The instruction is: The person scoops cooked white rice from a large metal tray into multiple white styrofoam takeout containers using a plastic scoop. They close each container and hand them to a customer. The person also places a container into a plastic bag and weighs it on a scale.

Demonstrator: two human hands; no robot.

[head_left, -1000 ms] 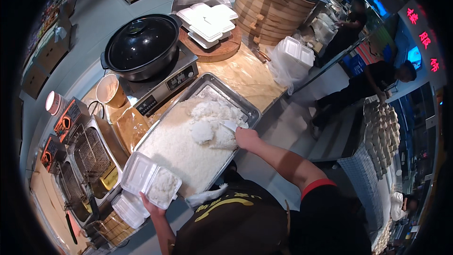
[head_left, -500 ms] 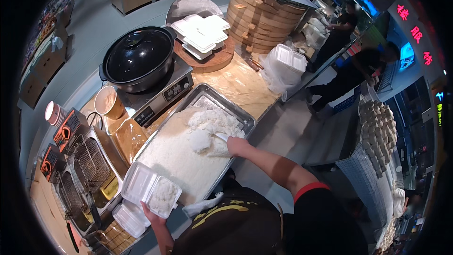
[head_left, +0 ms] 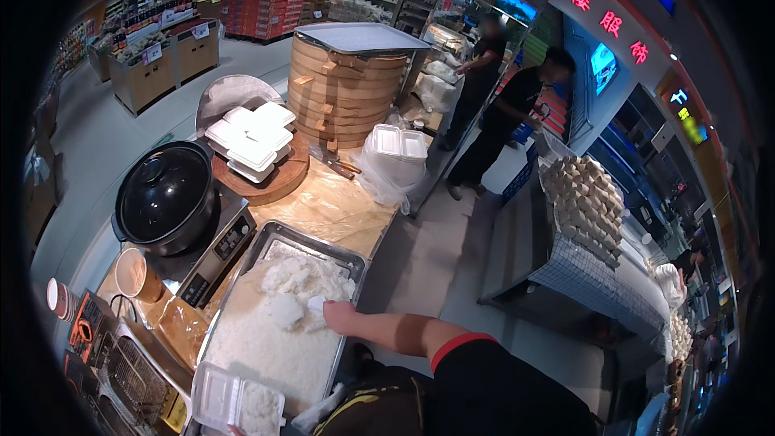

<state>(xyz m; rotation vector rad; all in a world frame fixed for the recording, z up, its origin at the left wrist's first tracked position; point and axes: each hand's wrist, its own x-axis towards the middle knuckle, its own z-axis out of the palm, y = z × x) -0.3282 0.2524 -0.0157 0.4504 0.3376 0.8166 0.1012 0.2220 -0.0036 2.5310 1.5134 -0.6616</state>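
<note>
My right hand (head_left: 339,318) is closed round a white rice paddle (head_left: 316,304), only a little of which shows against the heaped white rice (head_left: 286,300). The rice spreads through a large, shallow metal tray (head_left: 343,256). At the tray's near left corner, an opened white foam takeaway box (head_left: 215,398) holds a portion of rice in one half. Of my left hand (head_left: 235,430), just a bit of a finger shows at the lower edge, gripping the box; the rest is cut off.
Left of the tray are a black lidded pot (head_left: 165,194) on a cooker, a paper cup (head_left: 138,275) and fryer baskets (head_left: 129,371). Beyond stand foam boxes (head_left: 252,136) on a round board, bamboo steamers (head_left: 347,85) and a knife (head_left: 343,168). Two people (head_left: 517,109) stand farther off.
My view has swung up and to the right, so everything sits lower and farther left. My left hand has mostly slipped out of view. My right hand stays at the rice heap with the paddle.
</note>
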